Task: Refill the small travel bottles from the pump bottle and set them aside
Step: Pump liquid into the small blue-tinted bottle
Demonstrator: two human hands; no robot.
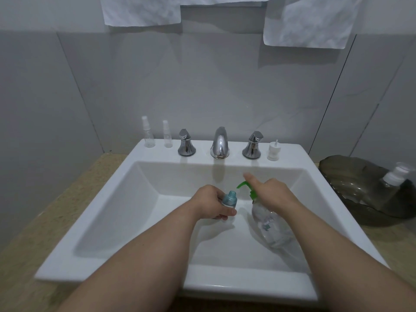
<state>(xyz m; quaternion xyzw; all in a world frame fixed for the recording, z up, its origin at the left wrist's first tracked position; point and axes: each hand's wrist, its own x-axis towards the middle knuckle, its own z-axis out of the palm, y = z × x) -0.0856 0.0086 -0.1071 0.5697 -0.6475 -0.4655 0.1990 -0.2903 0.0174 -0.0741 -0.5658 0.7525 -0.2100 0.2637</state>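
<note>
White sink [92, 212] — chrome faucet [219, 143], towels [141, 10] above.

Sink basin [126, 212] open at left, faucet [219, 143], handles [186, 144], travel bottles [148, 134] crowding rear ledge [200, 157]

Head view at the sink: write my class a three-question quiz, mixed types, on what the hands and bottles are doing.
1. True or false: the small teal bottle in the left hand has its cap on.
2. The right hand grips: A) the faucet, B) the pump bottle, C) a towel.
3. How many clear spray bottles stand at the left of the sink ledge?
Key: 1 false; 2 B; 3 two.
</note>
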